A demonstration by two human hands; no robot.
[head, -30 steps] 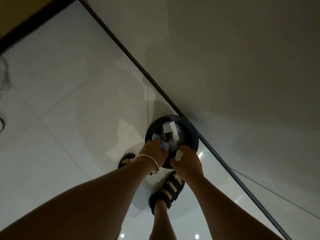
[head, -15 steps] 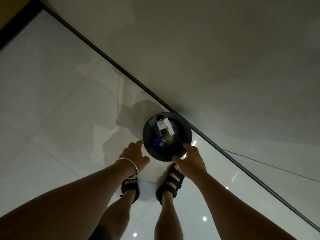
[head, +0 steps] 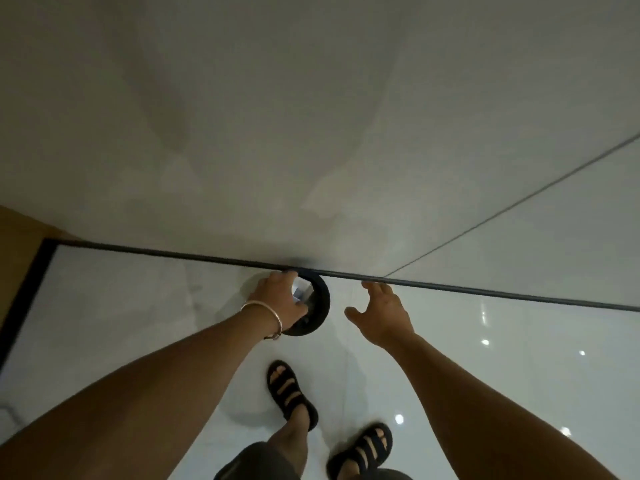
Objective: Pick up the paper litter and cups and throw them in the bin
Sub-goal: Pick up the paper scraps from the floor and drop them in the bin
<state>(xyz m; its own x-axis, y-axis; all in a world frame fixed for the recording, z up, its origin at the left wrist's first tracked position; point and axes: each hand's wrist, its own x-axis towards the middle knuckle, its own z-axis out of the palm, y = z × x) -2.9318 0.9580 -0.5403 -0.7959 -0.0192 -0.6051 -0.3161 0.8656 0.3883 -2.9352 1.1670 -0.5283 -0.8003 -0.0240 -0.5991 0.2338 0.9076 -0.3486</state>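
The black round bin point(head: 320, 308) stands on the white floor tiles against the foot of the wall. White paper litter point(head: 300, 292) shows inside it. My left hand point(head: 280, 299), with a metal bangle on the wrist, lies over the bin's left rim and covers most of the opening; its fingers reach toward the wall and I see nothing in them. To the right of the bin hovers my right hand point(head: 382, 315), a short gap away, its fingers spread and holding nothing.
A grey wall point(head: 311, 133) rises right behind the bin, with a dark strip point(head: 485, 289) along its foot. My two sandalled feet point(head: 291, 389) stand on the glossy tiles just in front. A brown surface point(head: 17, 244) with a black edge sits at far left.
The paper and cup pieces left my hands and lie in the bin. My left hand has moved onto the bin's rim; my right hand has drawn off to the right, open.
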